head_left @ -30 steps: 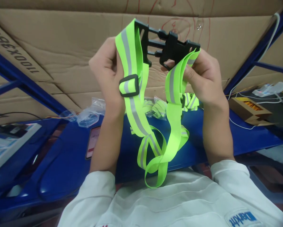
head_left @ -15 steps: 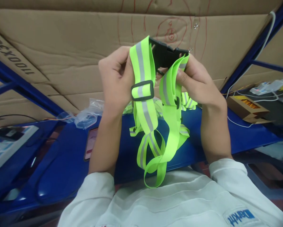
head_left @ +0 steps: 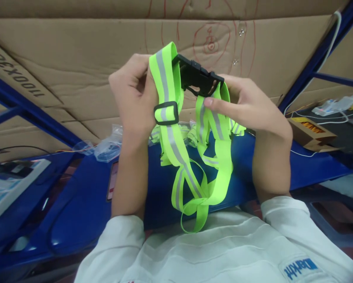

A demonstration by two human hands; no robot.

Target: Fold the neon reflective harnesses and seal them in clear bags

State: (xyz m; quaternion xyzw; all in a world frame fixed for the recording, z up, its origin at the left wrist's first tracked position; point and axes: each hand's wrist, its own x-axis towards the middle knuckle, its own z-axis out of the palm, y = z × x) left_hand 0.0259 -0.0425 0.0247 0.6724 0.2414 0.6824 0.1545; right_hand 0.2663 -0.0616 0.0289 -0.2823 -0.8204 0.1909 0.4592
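Reflective belt [head_left: 172, 143] dangles from the left hand [head_left: 133, 98] gripping its strap and the right hand [head_left: 248, 108] clasping its buckle [head_left: 197, 76].

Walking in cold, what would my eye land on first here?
The neon yellow-green reflective strap, held up mid-picture and looping down toward the white shirt. At its top sits a black plastic buckle, between the left hand and the right hand, both gripping the strap. Behind them rises creased brown cardboard, scribbled in red.

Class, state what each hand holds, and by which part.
Both hold one neon reflective strap: the left hand grips it beside the black slider; the right hand grips it at the black buckle.
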